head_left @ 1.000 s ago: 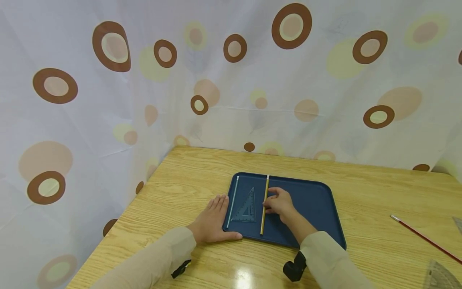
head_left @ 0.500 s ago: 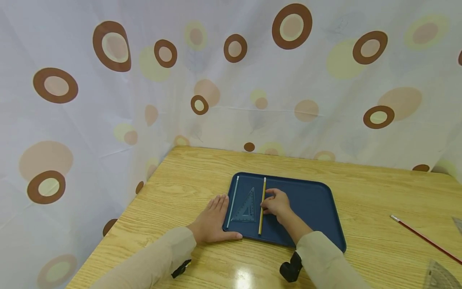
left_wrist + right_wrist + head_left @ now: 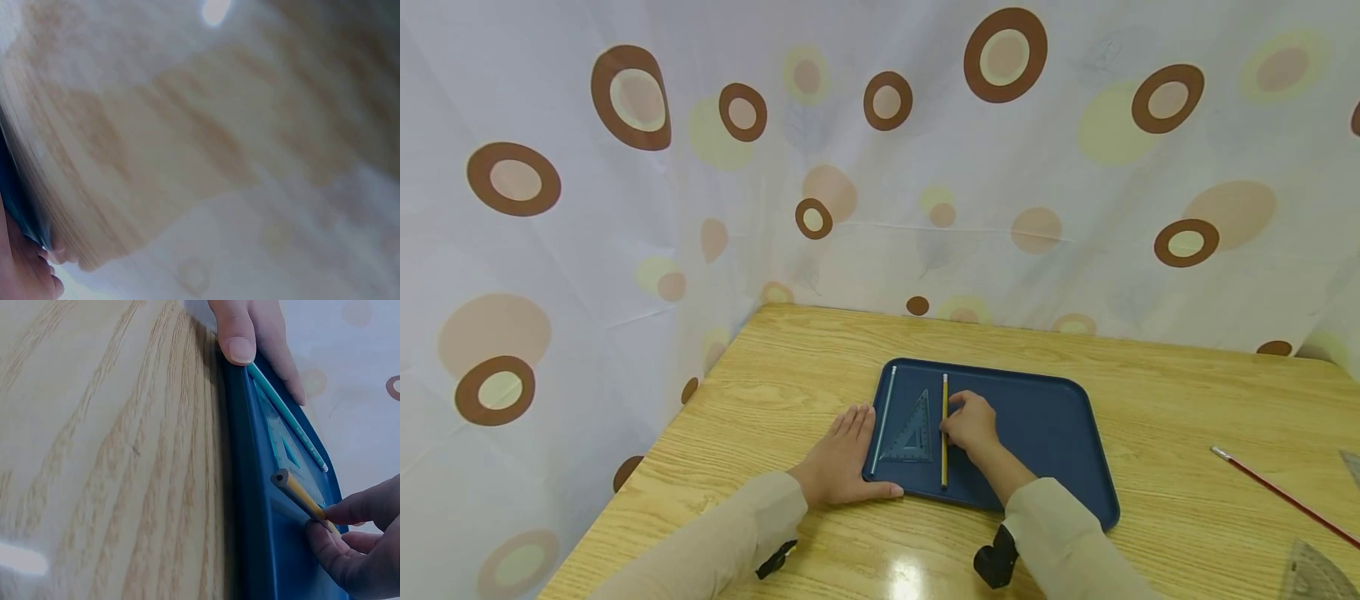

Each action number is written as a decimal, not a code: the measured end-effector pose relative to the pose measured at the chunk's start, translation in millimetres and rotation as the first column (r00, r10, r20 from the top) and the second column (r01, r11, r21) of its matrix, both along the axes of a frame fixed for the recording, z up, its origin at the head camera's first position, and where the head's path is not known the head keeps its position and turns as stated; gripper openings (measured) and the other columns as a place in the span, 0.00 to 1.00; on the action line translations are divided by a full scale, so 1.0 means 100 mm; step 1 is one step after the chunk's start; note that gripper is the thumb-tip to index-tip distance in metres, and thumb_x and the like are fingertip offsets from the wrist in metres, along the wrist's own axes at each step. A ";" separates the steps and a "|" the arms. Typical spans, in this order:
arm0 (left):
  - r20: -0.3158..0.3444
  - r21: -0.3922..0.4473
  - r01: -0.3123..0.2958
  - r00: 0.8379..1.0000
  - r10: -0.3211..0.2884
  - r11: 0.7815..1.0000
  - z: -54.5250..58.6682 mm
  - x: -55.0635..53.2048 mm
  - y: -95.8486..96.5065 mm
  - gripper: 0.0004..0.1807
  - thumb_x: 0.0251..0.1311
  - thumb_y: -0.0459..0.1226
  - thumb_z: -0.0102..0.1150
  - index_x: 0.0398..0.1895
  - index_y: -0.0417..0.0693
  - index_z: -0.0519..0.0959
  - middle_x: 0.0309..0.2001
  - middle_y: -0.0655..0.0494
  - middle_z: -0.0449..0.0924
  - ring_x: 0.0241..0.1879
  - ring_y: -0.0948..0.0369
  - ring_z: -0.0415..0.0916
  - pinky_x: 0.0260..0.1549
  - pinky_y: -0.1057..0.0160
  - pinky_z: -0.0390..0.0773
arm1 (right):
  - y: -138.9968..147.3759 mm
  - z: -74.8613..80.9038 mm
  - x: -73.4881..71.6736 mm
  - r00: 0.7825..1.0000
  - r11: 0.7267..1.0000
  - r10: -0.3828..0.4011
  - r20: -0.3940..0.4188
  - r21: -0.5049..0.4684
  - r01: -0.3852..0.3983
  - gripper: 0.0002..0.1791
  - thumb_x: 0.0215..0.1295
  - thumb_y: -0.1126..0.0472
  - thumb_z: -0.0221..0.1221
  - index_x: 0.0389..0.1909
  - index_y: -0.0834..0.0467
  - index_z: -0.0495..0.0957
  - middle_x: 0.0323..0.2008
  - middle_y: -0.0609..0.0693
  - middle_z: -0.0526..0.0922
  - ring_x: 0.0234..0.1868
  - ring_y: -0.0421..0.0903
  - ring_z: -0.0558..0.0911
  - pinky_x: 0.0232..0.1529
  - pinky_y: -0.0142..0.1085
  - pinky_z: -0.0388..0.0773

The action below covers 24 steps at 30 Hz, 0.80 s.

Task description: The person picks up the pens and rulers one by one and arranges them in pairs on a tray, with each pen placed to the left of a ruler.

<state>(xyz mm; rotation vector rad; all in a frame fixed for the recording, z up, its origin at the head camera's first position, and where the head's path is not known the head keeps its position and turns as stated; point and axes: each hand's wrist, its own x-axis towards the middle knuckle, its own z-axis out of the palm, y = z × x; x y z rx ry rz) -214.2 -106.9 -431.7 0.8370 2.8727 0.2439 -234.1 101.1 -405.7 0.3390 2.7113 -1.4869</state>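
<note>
Between thumb and fingertips, my right hand point(image 3: 973, 427) pinches a yellow pencil point(image 3: 944, 471), its eraser end pointing to the far side. In the right wrist view the yellow pencil point(image 3: 299, 495) shows its blunt, unsharpened near end over the blue tray point(image 3: 1045, 442). Just left of it on the tray lies a clear triangular set square point(image 3: 912, 437). A green pencil point(image 3: 885, 412) runs along the tray's left side. My left hand point(image 3: 842, 467) rests with straight fingers against the tray's front left corner. The left wrist view catches only part of that hand point(image 3: 28, 269).
On the wooden table point(image 3: 790, 358), a red pencil point(image 3: 1285, 493) lies to the right of the tray. A clear protractor point(image 3: 1318, 575) is cut off at the lower right, and another clear piece point(image 3: 1352, 462) at the right edge. A patterned curtain point(image 3: 880, 183) hangs behind.
My right hand has moved slightly left with the yellow pencil, whose far end has swung left and nearer, so it lies straighter front to back. The left hand has stayed put.
</note>
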 end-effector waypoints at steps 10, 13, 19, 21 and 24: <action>-0.003 0.003 -0.003 1.000 0.003 1.000 -0.01 0.00 0.00 0.61 0.49 0.73 0.43 0.72 0.36 0.41 0.73 0.40 0.41 0.73 0.48 0.38 0.70 0.51 0.48 | -0.03 -0.01 0.00 0.999 0.999 -0.033 0.014 0.039 0.033 0.20 0.53 0.75 0.58 0.50 0.71 0.73 0.26 0.62 0.80 0.18 0.44 0.79 0.22 0.34 0.77; -0.001 0.003 -0.002 1.000 0.002 1.000 -0.01 0.00 -0.01 0.61 0.49 0.73 0.43 0.73 0.37 0.41 0.73 0.40 0.41 0.73 0.48 0.38 0.70 0.51 0.47 | -0.03 -0.01 0.00 0.999 0.998 -0.041 0.015 0.037 0.040 0.19 0.53 0.75 0.58 0.49 0.71 0.73 0.34 0.67 0.80 0.19 0.45 0.81 0.23 0.35 0.79; 0.006 -0.004 0.003 1.000 -0.003 1.000 0.01 0.01 0.00 0.61 0.50 0.72 0.43 0.72 0.36 0.41 0.73 0.40 0.41 0.73 0.48 0.38 0.71 0.51 0.46 | -0.04 0.00 0.00 0.999 0.999 -0.047 0.020 -0.011 0.047 0.20 0.53 0.77 0.58 0.49 0.72 0.72 0.37 0.70 0.78 0.19 0.47 0.81 0.21 0.33 0.80; 0.005 -0.004 0.004 1.000 -0.004 1.000 0.02 0.01 0.00 0.61 0.50 0.72 0.43 0.72 0.36 0.41 0.73 0.40 0.41 0.73 0.48 0.38 0.71 0.51 0.46 | -0.04 0.01 0.00 0.999 0.999 -0.047 0.021 -0.011 0.047 0.20 0.52 0.77 0.58 0.49 0.72 0.73 0.35 0.69 0.78 0.19 0.46 0.80 0.21 0.33 0.79; 0.004 -0.004 0.003 1.000 -0.003 1.000 0.03 0.01 0.00 0.61 0.50 0.72 0.44 0.72 0.35 0.41 0.73 0.40 0.41 0.73 0.48 0.38 0.70 0.51 0.47 | -0.04 0.01 0.00 0.999 0.999 -0.044 0.028 0.000 0.044 0.21 0.51 0.77 0.59 0.49 0.71 0.73 0.34 0.67 0.78 0.18 0.44 0.79 0.22 0.33 0.79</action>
